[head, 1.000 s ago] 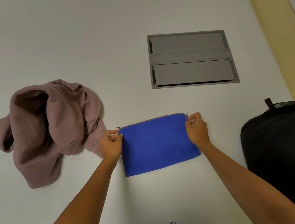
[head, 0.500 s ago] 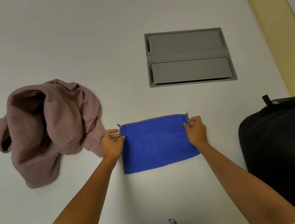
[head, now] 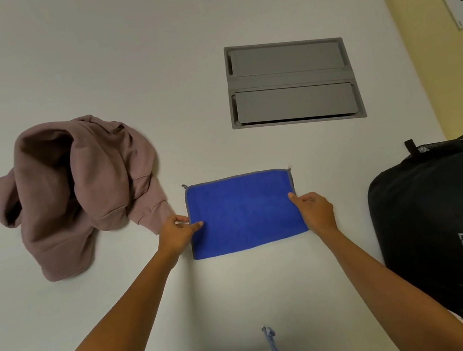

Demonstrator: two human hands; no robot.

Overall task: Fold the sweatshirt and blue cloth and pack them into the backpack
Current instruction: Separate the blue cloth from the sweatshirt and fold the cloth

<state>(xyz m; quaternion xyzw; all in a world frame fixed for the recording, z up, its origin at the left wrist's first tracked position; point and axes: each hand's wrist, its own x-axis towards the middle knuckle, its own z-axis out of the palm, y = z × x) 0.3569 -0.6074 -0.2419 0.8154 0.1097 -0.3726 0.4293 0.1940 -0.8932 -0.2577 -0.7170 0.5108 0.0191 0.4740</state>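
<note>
White worktop (head: 80, 62), rounded edge. Far left: mauve sweatshirt (head: 71, 185) lying crumpled in a heap, unfolded, one cuff trailing toward the centre and ending just beside the left hand. Left hand (head: 177, 234) at the left edge of the cloth, about halfway down it, thumb and forefinger pinching the edge, other fingers curled. Centre: blue cloth (head: 244, 213) flat on the worktop as a neat rectangle with grey trim along its far and right edges; a small loop shows at its far-left corner. Right hand (head: 315, 211) at the cloth's right edge, level with the left hand, fingers curled with the forefinger tip on the cloth; whether it pinches the edge or only presses on it cannot be told. Beyond the cloth, a grey cable hatch (head: 291, 82) set flush in the worktop, both flaps closed. Far right: black backpack (head: 450, 229) lying at the worktop's edge, well apart from the cloth, white lettering facing up.
</note>
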